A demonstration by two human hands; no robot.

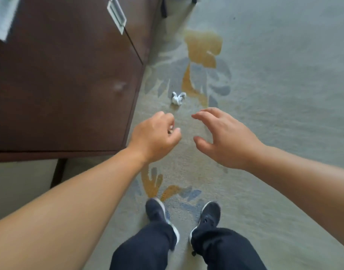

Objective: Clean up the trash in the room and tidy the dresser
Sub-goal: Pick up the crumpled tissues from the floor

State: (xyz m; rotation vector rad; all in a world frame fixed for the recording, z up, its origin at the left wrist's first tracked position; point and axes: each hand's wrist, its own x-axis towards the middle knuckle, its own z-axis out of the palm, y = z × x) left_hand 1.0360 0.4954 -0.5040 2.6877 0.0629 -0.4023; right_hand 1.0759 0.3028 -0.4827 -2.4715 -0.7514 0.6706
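Note:
A small crumpled white paper scrap (178,98) lies on the patterned carpet (274,84), just off the corner of the dark brown dresser (66,90). My right hand (223,137) hovers above the floor below and right of the scrap, fingers spread and curved, holding nothing. My left hand (157,136) hangs beside the dresser's right edge with its fingers curled in; a bit of something pale shows between the fingertips, too small to identify. Neither hand touches the scrap.
On the dresser top sit a clear flat tray or frame (117,13) near the far edge and a pale sheet (3,16) at the top left corner. My two dark shoes (183,213) stand on the carpet below the hands. A dark furniture leg (163,8) stands at the top.

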